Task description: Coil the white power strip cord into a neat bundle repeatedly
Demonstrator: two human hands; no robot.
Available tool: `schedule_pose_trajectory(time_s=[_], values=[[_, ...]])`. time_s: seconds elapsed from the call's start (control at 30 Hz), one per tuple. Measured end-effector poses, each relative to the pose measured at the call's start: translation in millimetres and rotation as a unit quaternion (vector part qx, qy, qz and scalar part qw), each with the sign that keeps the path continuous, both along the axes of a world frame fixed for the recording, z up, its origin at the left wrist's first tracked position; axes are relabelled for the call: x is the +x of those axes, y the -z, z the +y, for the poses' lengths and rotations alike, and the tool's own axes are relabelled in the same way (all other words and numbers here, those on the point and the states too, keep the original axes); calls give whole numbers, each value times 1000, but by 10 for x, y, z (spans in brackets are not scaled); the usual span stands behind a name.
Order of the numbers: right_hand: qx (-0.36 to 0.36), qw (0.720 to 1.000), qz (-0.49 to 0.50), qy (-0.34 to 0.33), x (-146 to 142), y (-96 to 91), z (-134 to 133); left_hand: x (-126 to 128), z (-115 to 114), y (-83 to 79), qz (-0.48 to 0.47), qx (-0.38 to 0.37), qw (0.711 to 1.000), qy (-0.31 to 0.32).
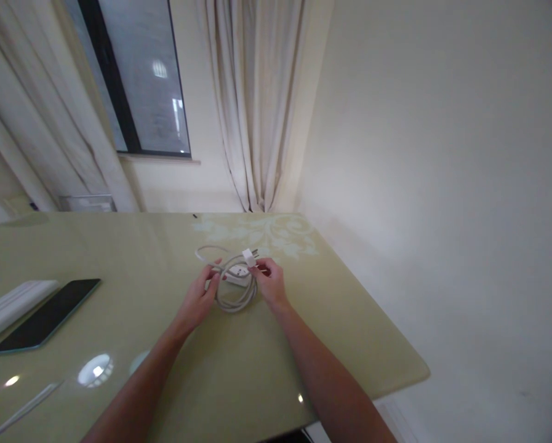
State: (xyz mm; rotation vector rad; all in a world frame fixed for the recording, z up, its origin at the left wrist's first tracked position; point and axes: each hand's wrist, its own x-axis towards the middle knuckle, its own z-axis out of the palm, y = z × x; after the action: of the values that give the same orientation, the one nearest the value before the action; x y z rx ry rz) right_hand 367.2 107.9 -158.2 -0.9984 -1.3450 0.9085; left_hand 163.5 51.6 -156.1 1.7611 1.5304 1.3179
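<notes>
A white cable (233,301) lies coiled in loops on the pale green glass table (174,344), with a small white power strip (239,275) under the loops. My left hand (200,298) pinches the coil at its left side. At the coil's far right my right hand (270,280) holds the white plug (249,256) between its fingertips, prongs pointing right. One loose loop of cable (206,251) trails off to the far left of the plug.
A dark tablet or phone (49,314) lies flat at the left, beside a white keyboard-like slab (8,306). The table's right edge (372,295) runs close to a bare wall. Curtains and a window stand behind the table.
</notes>
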Motion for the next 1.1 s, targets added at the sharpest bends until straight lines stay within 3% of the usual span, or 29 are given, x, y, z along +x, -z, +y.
schedule_pose_trajectory(time_s=[0.3, 0.47, 0.57, 0.67, 0.77, 0.9, 1.0, 1.1], values=[[32, 999, -13, 33, 25, -135, -124, -20, 5, 43, 123, -43, 990, -47], [46, 994, -77, 70, 98, -215, -167, -29, -57, -32, 181, -75, 973, -126], [26, 994, -28, 99, 107, -190, -125, -46, -94, -57, 182, -125, 962, -161], [-22, 991, 85, 100, 116, -145, -37, -68, -112, -69, 157, -162, 958, -175], [-67, 974, 193, 93, 150, -145, 28, -75, -101, -87, 82, -164, 971, -151], [-83, 953, 276, 97, 208, -208, 41, 15, -84, -99, -106, -149, 980, -76], [-74, 951, 286, 88, 203, -264, 9, 186, -84, -94, -283, -141, 948, -34], [-43, 958, 275, 70, 127, -331, -31, 361, -50, -124, -430, -132, 893, -22]])
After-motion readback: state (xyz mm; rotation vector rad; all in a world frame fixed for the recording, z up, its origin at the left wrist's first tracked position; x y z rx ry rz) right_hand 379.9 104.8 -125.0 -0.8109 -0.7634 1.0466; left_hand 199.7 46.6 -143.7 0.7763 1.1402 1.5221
